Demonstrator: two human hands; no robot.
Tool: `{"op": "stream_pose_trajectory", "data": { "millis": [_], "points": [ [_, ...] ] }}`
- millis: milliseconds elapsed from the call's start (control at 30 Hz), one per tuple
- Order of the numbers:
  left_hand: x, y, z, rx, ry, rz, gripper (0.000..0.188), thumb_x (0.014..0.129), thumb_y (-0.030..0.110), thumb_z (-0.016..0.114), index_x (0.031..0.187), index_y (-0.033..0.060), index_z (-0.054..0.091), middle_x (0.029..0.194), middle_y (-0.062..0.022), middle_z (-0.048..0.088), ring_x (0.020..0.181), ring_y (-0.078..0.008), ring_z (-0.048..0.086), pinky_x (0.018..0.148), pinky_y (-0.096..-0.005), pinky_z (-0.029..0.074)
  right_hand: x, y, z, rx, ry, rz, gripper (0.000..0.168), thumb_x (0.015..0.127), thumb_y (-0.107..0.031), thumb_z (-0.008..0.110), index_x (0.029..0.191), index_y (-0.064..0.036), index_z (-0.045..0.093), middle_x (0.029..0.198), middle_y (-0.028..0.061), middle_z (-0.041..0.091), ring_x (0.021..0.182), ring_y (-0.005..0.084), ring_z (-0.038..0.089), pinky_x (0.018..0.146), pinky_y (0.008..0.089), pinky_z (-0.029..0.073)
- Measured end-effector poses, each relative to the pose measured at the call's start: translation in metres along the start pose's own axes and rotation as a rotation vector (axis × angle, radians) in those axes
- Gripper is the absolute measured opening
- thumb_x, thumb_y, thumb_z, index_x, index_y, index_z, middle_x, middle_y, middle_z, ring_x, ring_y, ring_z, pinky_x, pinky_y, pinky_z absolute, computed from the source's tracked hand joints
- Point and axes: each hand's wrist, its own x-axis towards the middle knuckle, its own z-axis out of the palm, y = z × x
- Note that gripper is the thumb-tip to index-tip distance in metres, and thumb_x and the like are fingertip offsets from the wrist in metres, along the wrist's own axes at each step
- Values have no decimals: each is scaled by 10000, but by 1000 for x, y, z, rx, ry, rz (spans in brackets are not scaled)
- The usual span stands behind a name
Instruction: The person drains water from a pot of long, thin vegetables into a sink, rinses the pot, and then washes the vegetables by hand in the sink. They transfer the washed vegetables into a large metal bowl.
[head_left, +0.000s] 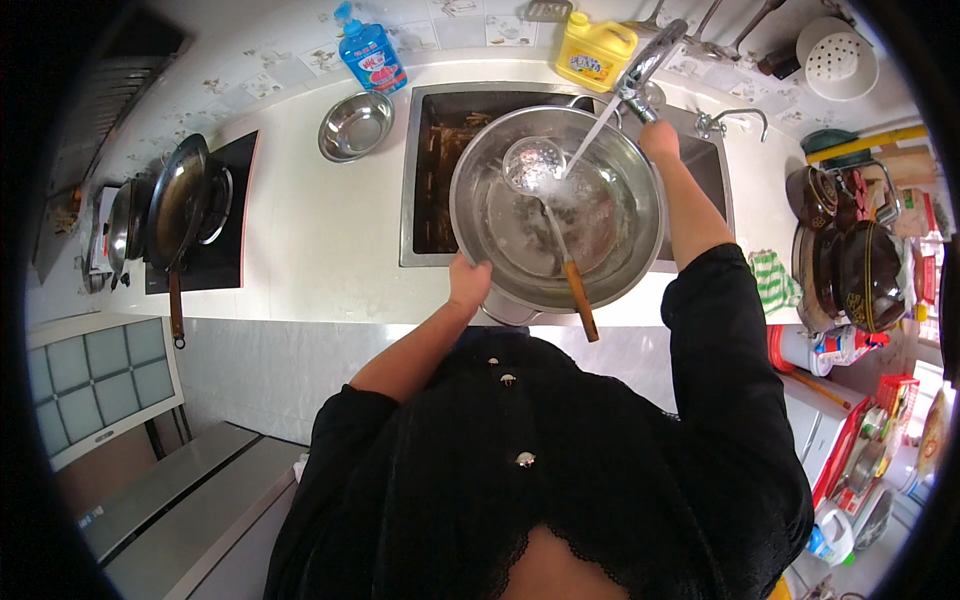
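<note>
A large stainless steel basin (645, 225) rests over the sink (409, 187), with water in it. My left hand (469, 282) grips its near left rim. Inside leans a skimmer (534, 166) with a perforated round head, its wooden handle (579, 300) lying across the near rim. Water runs from the faucet (636, 81) and lands beside the skimmer's head. At the faucet's handle (646, 112), my right hand (660, 141) is closed around the end, its fingers mostly hidden.
Behind the sink stand a blue pump bottle (371, 56) and a yellow detergent jug (595, 54). A small steel bowl (357, 126) sits left of it. Further left, a wok (178, 202) tilts by the cooktop (232, 255). Dark lidded pots (870, 277) and a striped cloth (772, 282) are at right.
</note>
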Motion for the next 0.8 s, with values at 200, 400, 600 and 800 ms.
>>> {"op": "stream_pose_trajectory", "data": {
  "millis": [200, 400, 600, 800],
  "points": [
    [3, -5, 2, -4, -3, -9, 342, 718, 62, 513, 1036, -37, 590, 938, -177, 663, 885, -287, 636, 782, -353, 473, 1, 1, -4, -4, -32, 30, 341, 828, -265, 485, 847, 19, 672, 915, 236, 648, 924, 368, 622, 831, 434, 474],
    [10, -17, 5, 11, -9, 69, 347, 706, 65, 506, 1021, -41, 604, 939, -206, 659, 905, -328, 634, 788, -364, 472, 22, 34, 15, -129, 4, -16, 288, 807, -238, 509, 774, -20, 695, 849, 190, 671, 868, 328, 649, 801, 406, 493],
    [7, -14, 3, 31, 3, 34, 348, 704, 75, 511, 1015, -48, 606, 936, -216, 657, 916, -336, 631, 794, -370, 472, 15, 28, 13, -8, -36, 12, 287, 809, -233, 512, 784, 6, 671, 831, 205, 664, 853, 335, 649, 795, 409, 496],
    [6, -11, 1, 27, -1, 17, 349, 706, 71, 515, 1025, -41, 604, 942, -213, 657, 918, -338, 630, 793, -369, 472, -4, 12, -3, -14, -31, 21, 375, 836, -298, 500, 986, 29, 604, 998, 264, 616, 972, 369, 599, 858, 434, 461]
  ]
}}
